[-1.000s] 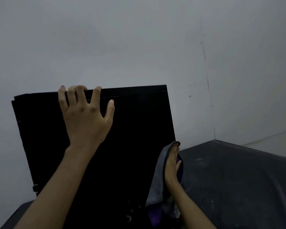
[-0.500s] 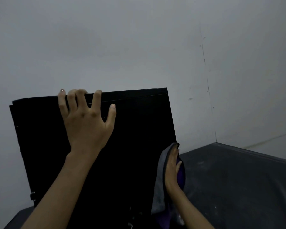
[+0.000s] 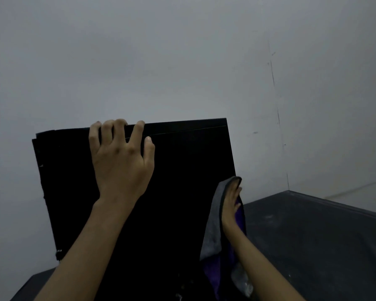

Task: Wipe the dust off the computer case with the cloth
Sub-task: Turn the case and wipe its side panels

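wiping the right-hand edge of the computer case (image 3: 182, 192) is the step i'm on, i judge. the case stands upright on the dark table (image 3: 313, 246), close to the pale wall (image 3: 182, 61) behind it. my left hand (image 3: 122, 161) steadies it from above, fingers curled over the case's top edge and thumb lying on its near face. my right hand (image 3: 231, 205) is low at the case's right edge, fingers straight and flat, pressing the grey and purple cloth (image 3: 214, 224) to that side; the cloth's loose end hangs down beside the case. next i should draw the cloth along that edge with steady pressure while my left hand stops the case from tipping or sliding. against half a second ago, my right hand and the cloth sit almost where they were on the case's edge, and my left hand's grip on the top is unchanged.
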